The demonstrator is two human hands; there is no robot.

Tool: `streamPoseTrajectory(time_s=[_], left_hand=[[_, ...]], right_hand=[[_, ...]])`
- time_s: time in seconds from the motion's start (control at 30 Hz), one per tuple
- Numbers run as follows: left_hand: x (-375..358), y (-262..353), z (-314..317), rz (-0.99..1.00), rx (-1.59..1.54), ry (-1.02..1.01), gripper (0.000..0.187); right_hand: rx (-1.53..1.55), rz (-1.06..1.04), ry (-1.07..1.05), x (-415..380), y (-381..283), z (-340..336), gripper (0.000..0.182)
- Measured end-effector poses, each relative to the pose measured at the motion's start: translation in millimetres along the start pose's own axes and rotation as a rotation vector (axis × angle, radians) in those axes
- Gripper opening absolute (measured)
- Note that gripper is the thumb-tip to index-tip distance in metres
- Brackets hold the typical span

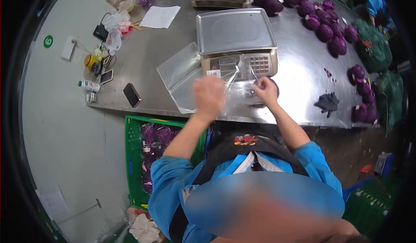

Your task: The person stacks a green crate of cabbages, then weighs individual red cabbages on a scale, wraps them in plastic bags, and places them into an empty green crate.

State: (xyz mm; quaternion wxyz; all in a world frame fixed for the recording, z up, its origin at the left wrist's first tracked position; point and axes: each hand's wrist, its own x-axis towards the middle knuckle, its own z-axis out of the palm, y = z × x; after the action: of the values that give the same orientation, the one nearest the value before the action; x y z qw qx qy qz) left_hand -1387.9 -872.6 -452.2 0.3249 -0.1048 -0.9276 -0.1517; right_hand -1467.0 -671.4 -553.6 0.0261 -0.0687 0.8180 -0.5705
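A clear plastic bag (240, 91) is stretched between my hands, just in front of the scale. Motion blurs my left hand (210, 96) at the bag's left side, so its fingers cannot be made out. At the right side, my right hand (266, 91) pinches the bag's film. Something dark and round, partly hidden, shows beside that hand. More clear bags (182, 80) lie flat to the left, partly under my left hand. The scale (236, 30) has a bare metal plate, and the film overlaps its keypad.
Purple cabbages (325, 32) lie on the metal table (294, 104) at the right, near green net sacks (375, 45). Two phones, a bottle and a white sheet (160, 16) are at the left. A green crate (132, 156) stands below the front edge. Another person (377, 6) is far right.
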Motion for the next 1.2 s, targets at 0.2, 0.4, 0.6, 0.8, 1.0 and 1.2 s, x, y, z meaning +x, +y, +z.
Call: streamPoseTrajectory(time_s=[0.2, 0.4, 0.6, 0.8, 1.0, 1.2], left_hand=[[27.9, 53.0, 11.0, -0.025, -0.596, -1.143, 0.039], [-2.1, -1.3, 46.5, -0.551, -2.165, -0.411, 0.024], [-46.4, 37.2, 81.1, -1.101, -1.996, -0.748, 0.012], [-34.5, 34.4, 159.0, -1.117, -1.319, -0.69, 0.012], [-28.2, 27.9, 259.9, -1.171, -1.056, -0.603, 0.028], [-66.0, 22.6, 241.1, -0.94, -1.592, -0.335, 0.031]], right_hand=[[0.194, -0.905, 0.155, 27.5, -150.3, -59.3, 0.009], [0.331, -0.023, -1.144, 4.4, -74.2, -67.5, 0.039], [1.951, 0.556, -0.625, -35.6, 3.5, -85.1, 0.02], [-0.198, 0.283, 0.031, -52.6, 28.2, -91.7, 0.02], [-0.259, 0.503, 0.366, 40.9, 128.2, -68.9, 0.02], [0.619, 0.356, -0.073, 11.2, 127.8, -93.3, 0.038]])
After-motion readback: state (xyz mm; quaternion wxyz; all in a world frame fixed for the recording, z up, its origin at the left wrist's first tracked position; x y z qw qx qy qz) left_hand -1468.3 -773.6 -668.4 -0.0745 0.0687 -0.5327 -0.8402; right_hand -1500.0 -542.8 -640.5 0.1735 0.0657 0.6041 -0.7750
